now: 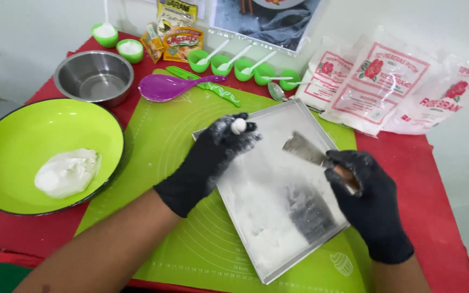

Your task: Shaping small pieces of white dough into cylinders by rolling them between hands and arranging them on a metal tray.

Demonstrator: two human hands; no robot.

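Here a small white dough ball (238, 126) is pinched between the fingertips of the left hand (213, 157), which is gloved in black and dusted with flour. The ball is held just above the far left corner of a floured metal tray (256, 217). The right hand (366, 201), also gloved, is clenched round the handle of a metal scraper (305, 149). The blade is pointed up and leftward from the right hand toward the ball, with its long axis slanted across the tray. Ball and blade tip are seen near each other but apart; the ball lies left of and slightly beyond the blade. The left hand is plainly the nearer, since the ball is in it. Further left of the left hand, a lump of dough (67, 172) is noted in a green bowl (23, 130). A green mat (202, 255) is seen beneath the tray
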